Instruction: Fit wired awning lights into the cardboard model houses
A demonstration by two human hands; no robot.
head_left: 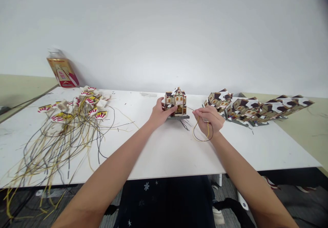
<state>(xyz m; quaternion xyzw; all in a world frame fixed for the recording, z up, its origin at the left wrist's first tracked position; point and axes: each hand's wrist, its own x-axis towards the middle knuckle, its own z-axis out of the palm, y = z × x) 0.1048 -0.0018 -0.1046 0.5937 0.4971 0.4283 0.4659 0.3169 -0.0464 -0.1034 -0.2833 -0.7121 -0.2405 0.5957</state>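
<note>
A small model house (180,101) with a shop sign and snowy roof stands upright on the white table (164,152). My left hand (162,113) grips its left side, with the thumb across the front. To the right of the house, my right hand (209,118) pinches a thin wire (196,135), yellow and black, which loops down below the fingers. One end of the wire reaches toward the house's right side; whether it enters the house is too small to tell. Several dark wire ends lie under the house's base.
Several similar model houses (246,110) stand in a row at the right. A tangle of yellow and black wires (64,146) with red-and-white fan-shaped pieces (89,101) covers the left side and hangs over the front edge. A bottle (63,71) stands at the back left, near the wall.
</note>
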